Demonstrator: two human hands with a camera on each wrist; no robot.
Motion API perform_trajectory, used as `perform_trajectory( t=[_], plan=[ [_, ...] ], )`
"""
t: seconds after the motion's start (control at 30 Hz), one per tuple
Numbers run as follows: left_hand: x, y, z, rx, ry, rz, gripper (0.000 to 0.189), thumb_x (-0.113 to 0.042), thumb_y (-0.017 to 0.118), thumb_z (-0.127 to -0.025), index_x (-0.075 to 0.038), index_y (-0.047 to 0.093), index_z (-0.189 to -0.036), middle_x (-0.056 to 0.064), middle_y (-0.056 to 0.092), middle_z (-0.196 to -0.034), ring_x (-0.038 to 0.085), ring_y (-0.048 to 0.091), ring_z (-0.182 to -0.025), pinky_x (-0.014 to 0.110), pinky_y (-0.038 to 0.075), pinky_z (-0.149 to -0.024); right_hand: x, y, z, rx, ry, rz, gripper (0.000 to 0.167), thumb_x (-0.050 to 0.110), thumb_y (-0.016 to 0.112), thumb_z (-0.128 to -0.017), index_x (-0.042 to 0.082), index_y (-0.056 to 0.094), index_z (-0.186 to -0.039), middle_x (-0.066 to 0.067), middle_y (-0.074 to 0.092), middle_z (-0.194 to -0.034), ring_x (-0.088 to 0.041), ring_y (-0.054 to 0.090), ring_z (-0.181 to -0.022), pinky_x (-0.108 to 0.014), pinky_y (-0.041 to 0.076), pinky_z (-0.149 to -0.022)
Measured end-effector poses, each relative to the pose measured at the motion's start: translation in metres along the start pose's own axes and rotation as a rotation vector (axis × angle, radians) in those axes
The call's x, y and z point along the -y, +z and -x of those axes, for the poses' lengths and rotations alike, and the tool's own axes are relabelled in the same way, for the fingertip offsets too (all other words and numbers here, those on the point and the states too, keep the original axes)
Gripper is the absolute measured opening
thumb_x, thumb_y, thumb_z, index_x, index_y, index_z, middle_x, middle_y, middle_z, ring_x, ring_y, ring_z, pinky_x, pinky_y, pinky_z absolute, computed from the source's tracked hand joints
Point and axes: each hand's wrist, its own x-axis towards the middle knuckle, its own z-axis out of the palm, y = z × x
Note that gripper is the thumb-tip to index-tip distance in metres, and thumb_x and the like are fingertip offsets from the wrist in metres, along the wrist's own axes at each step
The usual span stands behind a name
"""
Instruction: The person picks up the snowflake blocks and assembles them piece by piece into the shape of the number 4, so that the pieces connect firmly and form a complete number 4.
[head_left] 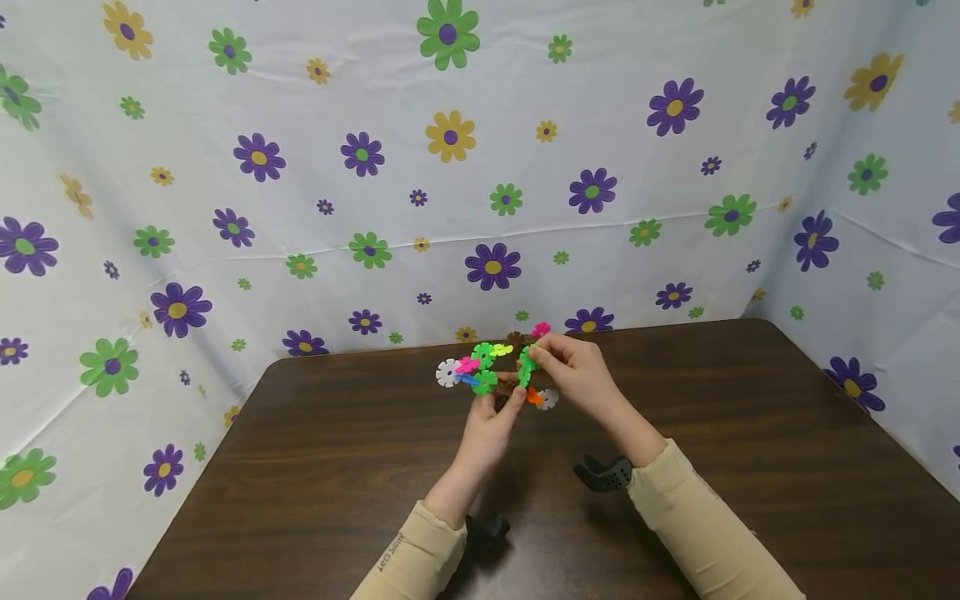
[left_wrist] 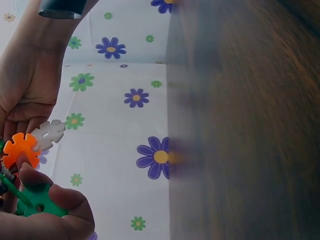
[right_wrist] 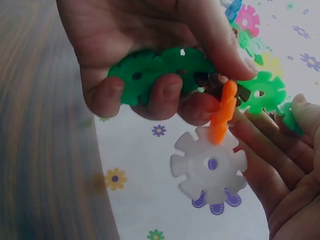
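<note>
Both hands hold up a linked build of plastic notched discs above the table. My left hand [head_left: 480, 435] grips it from below; in the right wrist view its fingers curl round green discs [right_wrist: 145, 75], with the thumb alongside. My right hand [head_left: 583, 377] pinches a green notched disc [head_left: 526, 365] between thumb and forefinger at the build's right side. An orange disc [right_wrist: 223, 112] and a white disc [right_wrist: 210, 162] hang from the near side. Pink [head_left: 467, 365], blue, yellow and white [head_left: 447, 372] discs stick out to the left. Fingers hide the middle of the build.
Under the hands is a dark wooden table [head_left: 337, 467]. A white cloth with printed flowers [head_left: 405, 283] stands behind it and along both sides. Black wrist camera mounts [head_left: 603, 473] stick out below the forearms.
</note>
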Motion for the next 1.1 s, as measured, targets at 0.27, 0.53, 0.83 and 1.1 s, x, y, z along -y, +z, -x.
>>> perform_trajectory(
  t=[0.27, 0.53, 0.83, 1.1],
  plan=[
    [0.002, 0.000, -0.001, 0.010, 0.022, 0.027, 0.029, -0.011, 0.053, -0.100, -0.001, 0.051, -0.128, 0.002, 0.051, -0.096, 0.014, 0.048, -0.081, 0.025, 0.043, -0.068, -0.012, 0.002, 0.001, -0.054, -0.066, 0.004, 0.013, 0.001, 0.058, -0.096, -0.004, 0.067, -0.087, -0.014, 0.069, -0.080, -0.032, 0.062, -0.066, -0.029, 0.055, -0.064],
    [0.000, 0.001, 0.001, 0.019, 0.028, 0.043, 0.030, -0.015, 0.052, -0.101, -0.002, 0.049, -0.128, 0.005, 0.052, -0.092, 0.015, 0.048, -0.075, 0.024, 0.042, -0.065, 0.005, 0.004, 0.005, -0.110, -0.156, 0.069, 0.009, -0.005, 0.061, -0.092, -0.004, 0.065, -0.084, -0.015, 0.054, -0.063, -0.008, 0.035, -0.053, -0.021, 0.033, -0.049],
    [0.002, 0.005, 0.002, -0.056, 0.020, 0.060, 0.028, -0.009, 0.052, -0.100, 0.000, 0.051, -0.126, 0.004, 0.055, -0.090, 0.014, 0.051, -0.074, 0.025, 0.044, -0.064, 0.002, 0.005, 0.004, -0.101, -0.215, 0.095, 0.008, -0.009, 0.062, -0.089, -0.005, 0.065, -0.083, -0.016, 0.056, -0.063, -0.006, 0.035, -0.053, -0.021, 0.032, -0.049],
    [0.003, 0.006, 0.003, -0.067, 0.006, 0.036, 0.027, -0.013, 0.055, -0.100, -0.001, 0.053, -0.123, 0.004, 0.054, -0.090, 0.014, 0.052, -0.076, 0.024, 0.044, -0.065, 0.003, 0.002, 0.003, -0.053, -0.170, 0.076, 0.011, -0.005, 0.060, -0.092, -0.004, 0.066, -0.083, -0.013, 0.066, -0.073, -0.008, 0.044, -0.057, -0.021, 0.038, -0.053]
  ],
)
